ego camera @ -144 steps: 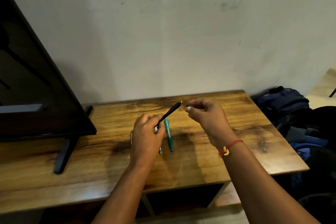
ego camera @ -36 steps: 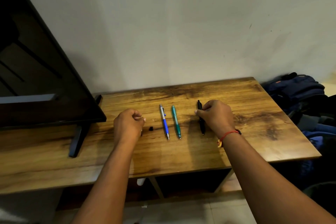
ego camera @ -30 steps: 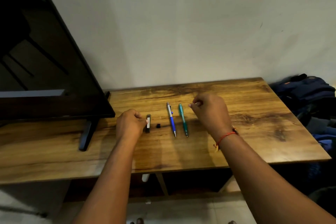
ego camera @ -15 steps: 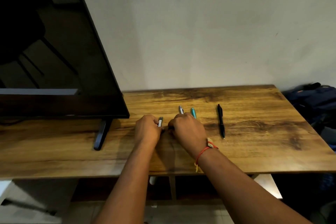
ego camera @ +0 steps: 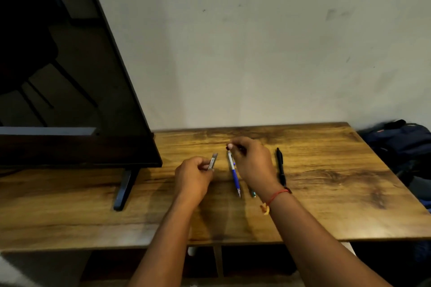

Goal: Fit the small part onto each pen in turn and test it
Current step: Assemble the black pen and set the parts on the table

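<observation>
On the wooden table (ego camera: 326, 189) my left hand (ego camera: 193, 176) grips a short grey pen-like piece (ego camera: 212, 161) that points up and away from me. My right hand (ego camera: 253, 163) hovers over the pens with its fingertips pinched on a small dark part (ego camera: 228, 146). A blue-and-white pen (ego camera: 234, 173) lies just left of that hand. Only the tip of the teal pen (ego camera: 252, 193) shows below my right wrist. A black pen (ego camera: 280, 165) lies to the right of the hand, untouched.
A large dark TV screen (ego camera: 70, 100) stands at the left on a black foot (ego camera: 124, 190). A dark blue backpack (ego camera: 401, 140) lies off the table's right edge. A plain wall rises behind the table. Open shelves sit under the tabletop.
My right hand let go of the black pen, moved left to the small dark part beside my left hand, and has now lifted with it. My left hand picked up the grey piece.
</observation>
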